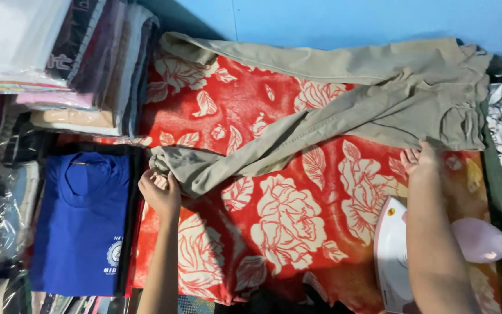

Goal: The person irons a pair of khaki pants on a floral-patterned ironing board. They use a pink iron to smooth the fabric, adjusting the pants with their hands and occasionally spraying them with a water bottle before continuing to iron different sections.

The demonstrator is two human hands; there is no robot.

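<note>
Lying lengthwise across the red floral blanket, the khaki cotton trousers stretch cuff to waistband between both hands: left hand pinches the cuff end, right hand presses flat near the waistband.

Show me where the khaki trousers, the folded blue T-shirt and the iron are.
khaki trousers (350, 102): head view, on the upper legs.
folded blue T-shirt (82, 221): head view, on the chest.
iron (391, 256): head view, on its white body.
</note>
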